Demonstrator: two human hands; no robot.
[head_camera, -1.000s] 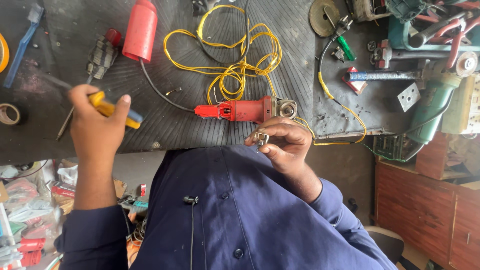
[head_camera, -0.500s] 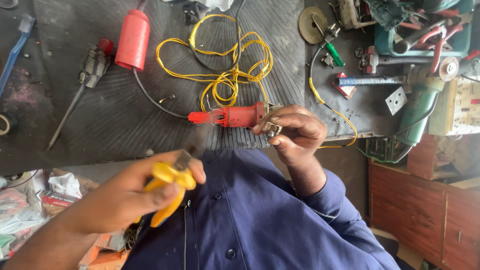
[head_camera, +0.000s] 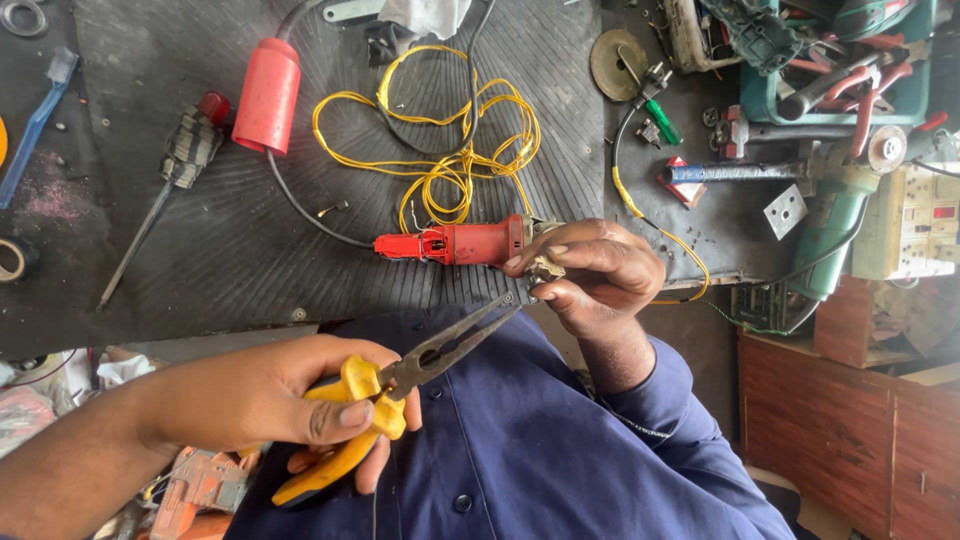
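Since a moment ago, the left hand (head_camera: 270, 400) has raised yellow-handled long-nose pliers (head_camera: 400, 385) toward the small metal part (head_camera: 543, 270) pinched in the right hand (head_camera: 590, 275), above the tabletop (head_camera: 200, 250). A careless nip could slip, dropping it.

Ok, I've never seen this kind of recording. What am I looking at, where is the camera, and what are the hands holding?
There is no machine here, only a person working with bare hands. The single camera sits on their head and looks down, so their blue shirt fills the bottom of the picture and the workbench the top.

The left hand grips yellow-handled long-nose pliers, whose tips point toward the right hand. The fingers of the right hand pinch a small metal part.

On the ribbed bench lie a red power-tool body, a tangle of yellow wire, a red cylinder and a screwdriver.
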